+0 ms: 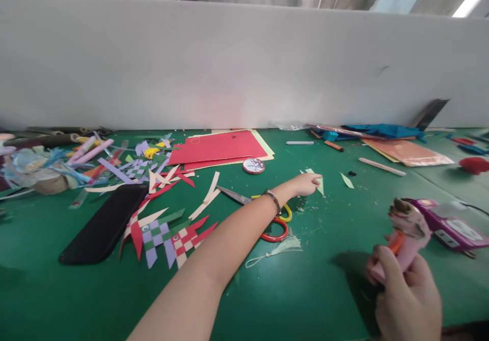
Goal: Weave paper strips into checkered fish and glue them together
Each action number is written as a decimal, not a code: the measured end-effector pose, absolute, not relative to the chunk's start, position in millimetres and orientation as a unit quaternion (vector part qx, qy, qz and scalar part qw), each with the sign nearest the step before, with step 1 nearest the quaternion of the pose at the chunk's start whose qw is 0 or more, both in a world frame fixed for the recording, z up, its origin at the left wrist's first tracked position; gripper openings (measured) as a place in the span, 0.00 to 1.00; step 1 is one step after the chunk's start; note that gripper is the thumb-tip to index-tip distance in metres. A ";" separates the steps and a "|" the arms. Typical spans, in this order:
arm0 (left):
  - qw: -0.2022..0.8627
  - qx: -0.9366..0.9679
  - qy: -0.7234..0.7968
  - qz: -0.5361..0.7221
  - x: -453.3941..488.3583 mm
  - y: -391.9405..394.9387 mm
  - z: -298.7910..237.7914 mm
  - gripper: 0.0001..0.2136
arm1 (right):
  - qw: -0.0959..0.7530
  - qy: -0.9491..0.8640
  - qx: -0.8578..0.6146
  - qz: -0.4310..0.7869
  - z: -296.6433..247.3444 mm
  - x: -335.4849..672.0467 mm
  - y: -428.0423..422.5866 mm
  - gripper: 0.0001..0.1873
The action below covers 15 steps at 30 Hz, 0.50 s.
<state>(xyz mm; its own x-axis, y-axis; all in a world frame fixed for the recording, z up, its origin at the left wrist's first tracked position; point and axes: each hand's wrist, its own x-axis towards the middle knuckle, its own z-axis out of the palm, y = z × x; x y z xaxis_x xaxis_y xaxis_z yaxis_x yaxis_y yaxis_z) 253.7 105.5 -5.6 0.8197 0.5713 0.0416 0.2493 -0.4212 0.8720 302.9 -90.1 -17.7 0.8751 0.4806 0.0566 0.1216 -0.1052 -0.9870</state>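
My left hand (306,184) reaches across the table with its fingers pinched at a pale green paper scrap (320,186), which they partly cover. Under that forearm lie scissors (274,230) with red and yellow handles, partly hidden. A pale tassel (284,246) rests just nearer. In my right hand (407,292) is a pink glue gun (409,236) with an orange trigger, its dirty nozzle end pointing up and away. Left of the forearm, woven paper fish (156,236) in purple and green, and another fish (188,240) in red and cream, lie side by side.
A black phone-like slab (105,224) lies at left, near paper strips and craft scraps. Red paper sheets (225,147) and a round tin of small bits (253,166) sit farther back. Glue sticks (382,167) and a purple power strip (453,226) are at right. A grey partition (244,66) stands behind.
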 end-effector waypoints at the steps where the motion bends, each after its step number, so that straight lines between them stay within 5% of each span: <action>1: 0.473 0.829 0.249 0.163 248.1 105.7 -0.7 0.18 | 0.641 -0.204 -0.726 0.142 -17.9 303.1 -89.8 0.19; 7: 0.417 0.862 0.261 0.121 142.5 95.6 41.4 0.12 | 0.597 -0.231 -0.758 0.125 -14.0 300.8 -87.7 0.20; 10: 0.294 0.916 0.267 0.049 73.7 69.4 50.9 0.09 | 0.522 -0.265 -0.807 0.077 -9.2 294.3 -87.4 0.20; 15: 0.241 0.923 0.297 0.040 5.1 21.8 23.3 0.17 | 0.490 -0.303 -0.817 0.032 -3.6 274.0 -95.2 0.21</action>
<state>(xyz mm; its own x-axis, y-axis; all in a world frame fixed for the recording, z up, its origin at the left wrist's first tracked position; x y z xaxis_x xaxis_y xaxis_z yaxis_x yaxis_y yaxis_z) 5.1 21.8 23.3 0.8203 0.5678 -0.0685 0.5289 -0.7076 0.4685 274.0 -95.2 -3.6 0.8148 0.5257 0.2445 0.4631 -0.3363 -0.8200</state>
